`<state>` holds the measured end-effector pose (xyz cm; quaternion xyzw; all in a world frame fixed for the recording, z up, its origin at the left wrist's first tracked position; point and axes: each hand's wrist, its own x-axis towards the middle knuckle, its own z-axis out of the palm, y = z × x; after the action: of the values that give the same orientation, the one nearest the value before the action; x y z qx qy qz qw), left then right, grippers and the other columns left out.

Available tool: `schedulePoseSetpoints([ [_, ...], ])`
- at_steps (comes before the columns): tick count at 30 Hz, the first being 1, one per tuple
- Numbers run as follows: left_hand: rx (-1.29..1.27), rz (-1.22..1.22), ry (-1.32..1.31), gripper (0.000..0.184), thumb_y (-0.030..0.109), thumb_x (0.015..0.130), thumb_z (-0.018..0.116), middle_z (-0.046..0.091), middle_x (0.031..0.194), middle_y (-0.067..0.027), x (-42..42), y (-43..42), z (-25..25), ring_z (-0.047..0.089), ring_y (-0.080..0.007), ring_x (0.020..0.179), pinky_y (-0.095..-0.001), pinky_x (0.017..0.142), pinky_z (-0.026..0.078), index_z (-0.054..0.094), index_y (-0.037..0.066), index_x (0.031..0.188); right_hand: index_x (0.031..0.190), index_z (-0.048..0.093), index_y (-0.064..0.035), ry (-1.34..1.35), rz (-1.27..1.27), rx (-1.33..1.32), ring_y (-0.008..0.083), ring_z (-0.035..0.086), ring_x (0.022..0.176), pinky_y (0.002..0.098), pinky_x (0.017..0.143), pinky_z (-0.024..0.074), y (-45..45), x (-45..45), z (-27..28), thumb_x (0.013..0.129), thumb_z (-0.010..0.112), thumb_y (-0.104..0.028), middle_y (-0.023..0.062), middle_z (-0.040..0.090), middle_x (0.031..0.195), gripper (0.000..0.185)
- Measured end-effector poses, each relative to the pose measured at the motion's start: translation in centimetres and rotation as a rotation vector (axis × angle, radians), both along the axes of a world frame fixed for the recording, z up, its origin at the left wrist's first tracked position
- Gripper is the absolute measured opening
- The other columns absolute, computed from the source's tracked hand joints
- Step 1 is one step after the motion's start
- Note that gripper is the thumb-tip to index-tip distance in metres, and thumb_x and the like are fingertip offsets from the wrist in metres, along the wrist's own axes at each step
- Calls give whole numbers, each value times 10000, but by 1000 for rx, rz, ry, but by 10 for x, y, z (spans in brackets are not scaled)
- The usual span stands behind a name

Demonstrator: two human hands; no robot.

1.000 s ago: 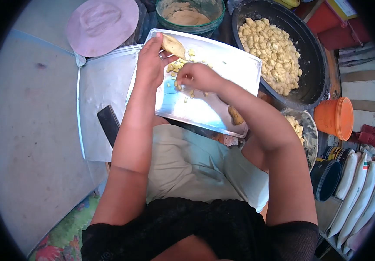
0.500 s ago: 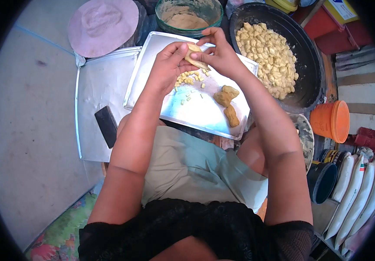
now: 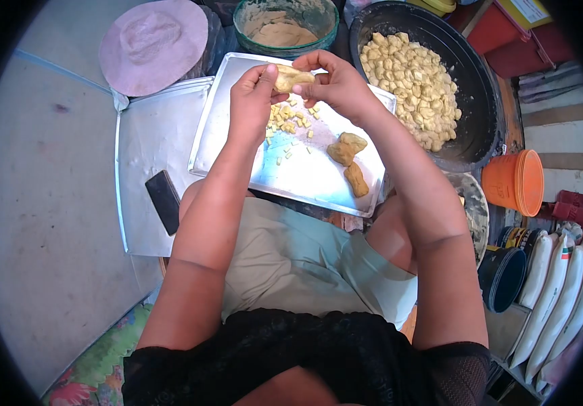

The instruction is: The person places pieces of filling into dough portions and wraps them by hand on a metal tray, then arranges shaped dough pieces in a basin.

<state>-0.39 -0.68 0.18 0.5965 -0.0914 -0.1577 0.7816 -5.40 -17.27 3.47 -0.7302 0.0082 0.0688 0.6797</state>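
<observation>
Above the metal tray [image 3: 332,189], a piece of yellowish dough [image 3: 293,79] is pinched between my two hands. My left hand [image 3: 252,89] grips its left end, thumb on top. The fingers of my right hand [image 3: 335,82] close on its right end. Below them on the tray lies a loose pile of small pale-yellow cubes [image 3: 283,120], with a few strays nearer me. To the right rest a few browner dough lumps [image 3: 347,147], one of them longer [image 3: 356,180]. Whether anything is inside the held dough is hidden.
A black basin [image 3: 477,128] of many small dough pieces [image 3: 410,88] stands right of the tray. Behind it sits a green-rimmed bowl [image 3: 241,37] with brown powder [image 3: 281,32]. A pink hat [image 3: 153,40], a phone [image 3: 163,201] and an orange bucket [image 3: 515,181] are around.
The dough between my hands has turned from a slanting, folded shape to a nearly level one. My right fingers have come down onto it. The view has shifted slightly.
</observation>
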Motion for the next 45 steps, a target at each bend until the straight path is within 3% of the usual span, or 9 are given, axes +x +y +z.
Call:
schedulePoseSetpoints([
  [7, 51, -45, 48, 318, 291, 971, 500, 636, 872, -89, 0, 7, 8, 624, -131, 761, -256, 674, 539, 598, -11, 962, 1090, 589, -24, -41, 46, 87, 74, 525, 743, 226, 636, 488, -2, -6, -3, 822, 710, -130, 25, 514, 1036, 312],
  [10, 111, -132, -15, 344, 342, 974, 486, 636, 883, -69, 0, 6, 3, 624, -136, 773, -273, 728, 528, 594, 16, 986, 1076, 606, -35, -466, 29, -279, 74, 475, 715, 195, 626, 431, 1, 1, -16, 829, 709, -161, 18, 472, 1009, 295],
  [17, 205, -248, -378, 318, 256, 939, 562, 648, 915, -51, -5, 6, -2, 593, -98, 765, -244, 687, 502, 596, 16, 1145, 928, 581, -13, -165, -36, -258, 113, 539, 697, 238, 604, 447, 5, -1, -16, 776, 657, -76, 59, 576, 920, 182],
  [24, 315, -303, -446, 350, 236, 904, 613, 667, 889, -58, -10, 6, 13, 600, -108, 717, -254, 669, 499, 590, 54, 1202, 1065, 557, 0, 122, 18, 433, 125, 579, 592, 246, 494, 498, -4, -8, -1, 825, 508, -40, 71, 608, 892, 248],
  [29, 380, -133, -535, 284, 238, 932, 569, 656, 806, -49, -15, 3, 12, 596, -105, 637, -234, 569, 479, 594, 23, 1116, 1272, 495, 0, 88, 382, 731, 134, 573, 831, 299, 752, 487, -21, -6, -5, 884, 528, -141, 58, 613, 985, 414],
  [33, 296, -214, -334, 296, 262, 954, 532, 644, 836, -45, -10, 6, 10, 598, -98, 658, -208, 534, 463, 573, 10, 1105, 1247, 547, -64, -418, 80, -273, 99, 571, 902, 264, 786, 471, 4, -13, -10, 932, 565, -319, 58, 629, 1016, 406],
  [37, 195, -350, -373, 309, 263, 966, 506, 635, 930, -76, -15, 1, 8, 619, -135, 823, -239, 679, 491, 594, -11, 1078, 1024, 651, -32, -312, -181, -358, 110, 578, 755, 266, 686, 476, 3, -16, 1, 935, 560, -344, 37, 634, 777, 337],
  [40, 264, -115, -767, 326, 270, 946, 538, 633, 995, -107, -7, -2, 3, 610, -188, 852, -273, 748, 474, 638, -39, 971, 991, 644, -13, -266, -122, -469, 115, 562, 726, 261, 655, 469, 0, -19, 2, 935, 555, -362, 45, 610, 787, 365],
  [45, 369, -158, -628, 410, 338, 957, 498, 596, 1095, -153, -3, 4, 3, 576, -249, 1006, -308, 870, 432, 648, -40, 1010, 1024, 635, -52, -351, 11, -274, 207, 618, 828, 315, 761, 489, -5, -25, -2, 824, 702, -227, 122, 646, 905, 274],
])
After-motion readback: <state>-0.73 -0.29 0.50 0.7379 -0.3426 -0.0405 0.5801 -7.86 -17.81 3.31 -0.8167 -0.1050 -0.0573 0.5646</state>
